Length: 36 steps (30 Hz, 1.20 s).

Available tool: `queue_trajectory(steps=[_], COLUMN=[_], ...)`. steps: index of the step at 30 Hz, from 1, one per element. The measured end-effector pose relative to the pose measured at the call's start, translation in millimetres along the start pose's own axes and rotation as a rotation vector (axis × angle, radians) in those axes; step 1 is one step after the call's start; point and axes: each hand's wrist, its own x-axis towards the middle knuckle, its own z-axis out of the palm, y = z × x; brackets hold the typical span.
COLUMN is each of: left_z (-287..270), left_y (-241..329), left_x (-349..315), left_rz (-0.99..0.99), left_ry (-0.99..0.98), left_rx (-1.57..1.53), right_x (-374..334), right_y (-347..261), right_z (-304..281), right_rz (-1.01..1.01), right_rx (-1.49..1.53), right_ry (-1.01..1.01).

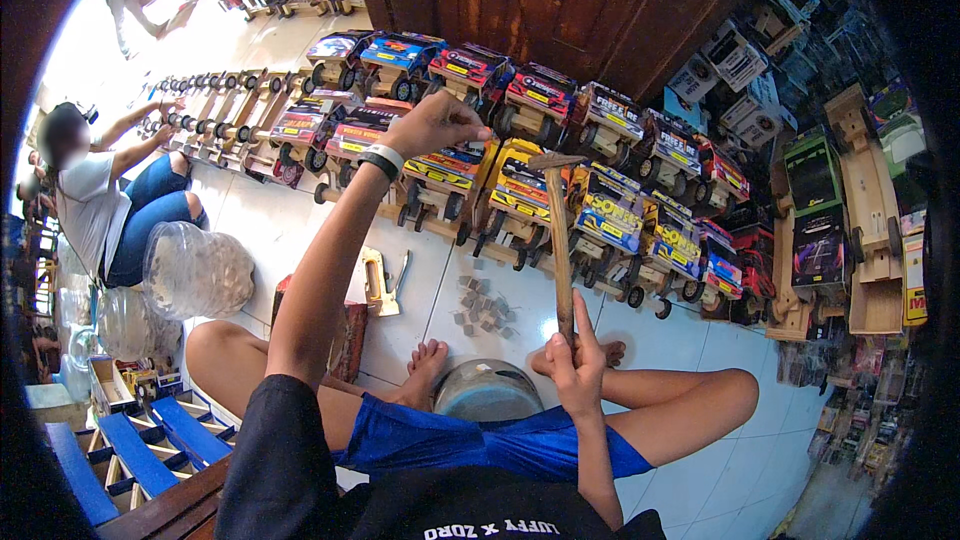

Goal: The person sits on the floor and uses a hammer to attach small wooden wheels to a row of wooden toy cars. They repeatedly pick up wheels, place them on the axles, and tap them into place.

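Observation:
I sit cross-legged on a white tiled floor. My right hand (577,360) grips the lower end of a wooden-handled hammer (561,230), which stands upright with its metal head at the top. My left hand (437,125) reaches far forward with closed fingers over a row of colourful wooden toy trucks (520,185); what it holds, if anything, is hidden. A black and a white band circle that wrist. Between my feet stands a round container with a grey lid (487,390).
A yellow staple gun (378,282) and a pile of small grey blocks (482,307) lie on the tiles. Another seated person (100,200) works at the left beside unpainted wooden trucks. Clear bags (195,270) of small round pieces, blue wooden frames (150,440) and stacked toys (850,230) surround me.

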Motion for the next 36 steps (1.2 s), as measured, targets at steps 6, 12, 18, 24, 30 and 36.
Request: queue_trajectory(steps=[6, 12, 18, 24, 30, 36], left_z=[7, 9, 10, 10, 10, 12], left_y=[-8, -11, -15, -17, -25, -27], left_x=[7, 9, 10, 9, 11, 12], left_rz=[-0.038, -0.048, -0.019, -0.054, 0.011, 0.051], left_ry=[-0.088, -0.103, -0.117, -0.11, -0.107, -0.095], left_rx=[0.057, 0.003, 0.002, -0.026, 0.026, -0.009], right_x=[2, 5, 16, 30, 40, 40], right_y=[4, 1, -11, -27, -27, -28], right_z=[3, 5, 13, 22, 38, 40], right_rz=[0.031, 0.029, -0.019, -0.037, -0.235, -0.167], right_rx=[0.024, -0.031, -0.139, -0.367, -0.442, -0.525], right_ry=[-0.006, -0.029, -0.041, -0.045, 0.007, -0.07])
